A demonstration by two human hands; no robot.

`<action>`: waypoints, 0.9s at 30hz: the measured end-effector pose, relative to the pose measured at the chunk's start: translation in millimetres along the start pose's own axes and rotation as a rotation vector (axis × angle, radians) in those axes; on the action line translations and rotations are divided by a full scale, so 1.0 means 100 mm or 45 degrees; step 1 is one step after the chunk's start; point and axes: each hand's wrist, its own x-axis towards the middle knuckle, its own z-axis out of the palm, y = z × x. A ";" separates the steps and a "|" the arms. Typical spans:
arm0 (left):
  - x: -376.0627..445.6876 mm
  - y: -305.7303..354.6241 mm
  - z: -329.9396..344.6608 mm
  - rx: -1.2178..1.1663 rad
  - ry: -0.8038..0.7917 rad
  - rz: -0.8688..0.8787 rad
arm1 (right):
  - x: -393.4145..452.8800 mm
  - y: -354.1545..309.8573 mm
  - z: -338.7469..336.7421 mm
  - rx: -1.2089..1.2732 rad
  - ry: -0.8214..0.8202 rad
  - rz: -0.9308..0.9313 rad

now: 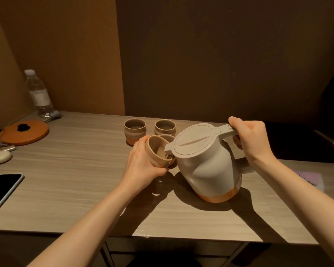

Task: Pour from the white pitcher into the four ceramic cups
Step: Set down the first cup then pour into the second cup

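Two bare forearms reach in from the near edge over the worktop (69,189), a pale wood-grain surface. At its left edge lies a dark phone (2,191), face up. Beyond it sit a small white oval case (0,157), an orange round lid (24,132) with a black knob, some cables and a clear water bottle (39,93) standing by the wall. A pink cloth (308,178) shows at the right, partly hidden by the right arm.

Three cups stand upright behind the hands: left cup (135,131), right cup (165,128), and a third cup (167,138) just in front of that, mostly hidden by the held cup and the pitcher's lid.

Left hand (143,166): its grip is curled round the held cup (158,154), thumb on the near side, fingers wrapped behind. This cup is off the worktop and tilted, mouth turned toward the pitcher.

Right hand (253,139): its grip is clenched round the handle of the pitcher (208,162), thumb on top near the lid hinge. White with an orange band at its base, the pitcher tips to the left, its base seemingly raised off the worktop, and its spout reaches over the held cup's rim. Whether liquid is running cannot be told.
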 end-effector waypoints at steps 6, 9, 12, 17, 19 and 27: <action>-0.03 0.00 -0.01 -0.035 0.012 0.022 | 0.01 -0.02 0.02 -0.009 -0.018 -0.006; -0.04 0.00 -0.02 -0.043 0.018 0.019 | 0.02 -0.03 0.03 -0.012 -0.022 -0.001; -0.04 -0.02 -0.01 -0.056 0.020 0.017 | 0.03 -0.04 0.05 -0.014 -0.030 -0.004; -0.05 -0.05 -0.02 -0.057 0.025 0.013 | 0.04 -0.04 0.07 -0.003 -0.041 -0.008; -0.05 -0.06 -0.02 -0.059 0.025 0.010 | 0.05 -0.04 0.08 -0.010 -0.046 -0.012; -0.07 -0.07 -0.02 -0.064 0.032 -0.001 | 0.06 -0.05 0.10 -0.014 -0.065 -0.028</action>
